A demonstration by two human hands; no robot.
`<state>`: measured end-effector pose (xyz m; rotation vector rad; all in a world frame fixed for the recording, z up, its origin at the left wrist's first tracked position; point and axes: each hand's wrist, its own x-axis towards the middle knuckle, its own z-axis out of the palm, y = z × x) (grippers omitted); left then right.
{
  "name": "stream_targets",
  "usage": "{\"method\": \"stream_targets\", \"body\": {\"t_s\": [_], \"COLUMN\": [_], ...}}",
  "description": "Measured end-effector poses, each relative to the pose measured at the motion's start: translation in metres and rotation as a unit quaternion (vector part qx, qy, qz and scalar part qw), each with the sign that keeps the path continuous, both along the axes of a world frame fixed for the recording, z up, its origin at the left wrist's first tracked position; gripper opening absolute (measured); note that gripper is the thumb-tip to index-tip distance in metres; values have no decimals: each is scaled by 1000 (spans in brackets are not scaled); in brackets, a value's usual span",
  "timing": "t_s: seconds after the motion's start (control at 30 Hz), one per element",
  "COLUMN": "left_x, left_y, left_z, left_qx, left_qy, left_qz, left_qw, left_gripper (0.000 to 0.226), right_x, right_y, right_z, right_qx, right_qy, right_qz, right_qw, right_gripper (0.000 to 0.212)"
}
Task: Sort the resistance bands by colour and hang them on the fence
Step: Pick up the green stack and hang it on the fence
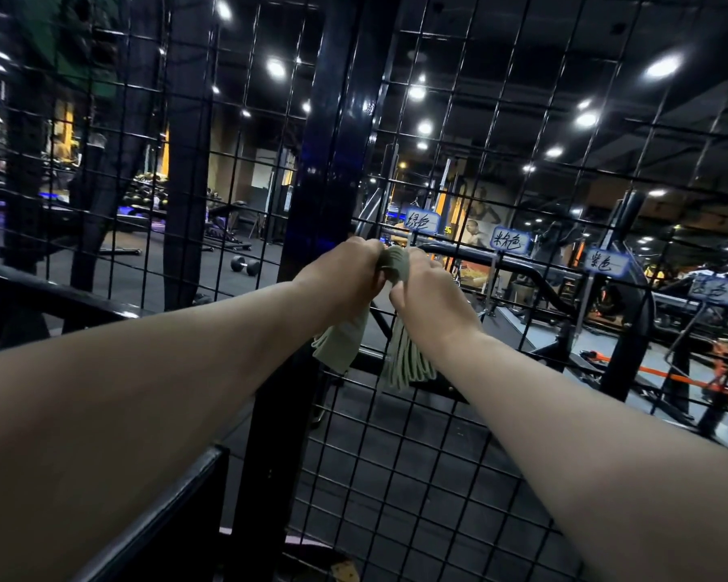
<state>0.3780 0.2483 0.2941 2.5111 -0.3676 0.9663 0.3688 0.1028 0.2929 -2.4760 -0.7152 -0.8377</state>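
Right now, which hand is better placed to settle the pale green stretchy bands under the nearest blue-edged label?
Probably the right hand: it grips the pale green resistance bands directly below the blue-edged label on the black wire fence; the left hand grips farther left.

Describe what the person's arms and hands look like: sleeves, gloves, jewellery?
The left forearm and right forearm are bare, no sleeve in view. The left hand and right hand are ungloved; no watch or bracelet on either wrist.
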Motion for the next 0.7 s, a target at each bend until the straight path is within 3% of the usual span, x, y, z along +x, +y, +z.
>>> {"method": "stream_targets", "body": {"t_s": [0.2, 0.43, 0.57, 0.7], "left_x": [-1, -4, -7, -8], "left_y": [1, 2, 2, -2], "left_z": [2, 4, 3, -3], "left_qx": [8, 23, 22, 1], "left_qy": [-9, 2, 19, 41], "left_qz": [-5, -16, -14, -9], "left_qw": [1000, 1000, 999, 999], "left_gripper": [17, 20, 22, 18], "right_x": [-2, 2, 4, 5], "right_y": [0, 0, 2, 2], "right_z": [4, 2, 0, -8], "right_qx": [-8, -21, -7, -5], "right_qy": [-19, -42, -61, -47], "right_qz": [-21, -5, -2, -5], "right_qw": [1000, 999, 998, 999], "right_gripper": [27, 42, 22, 36]}}
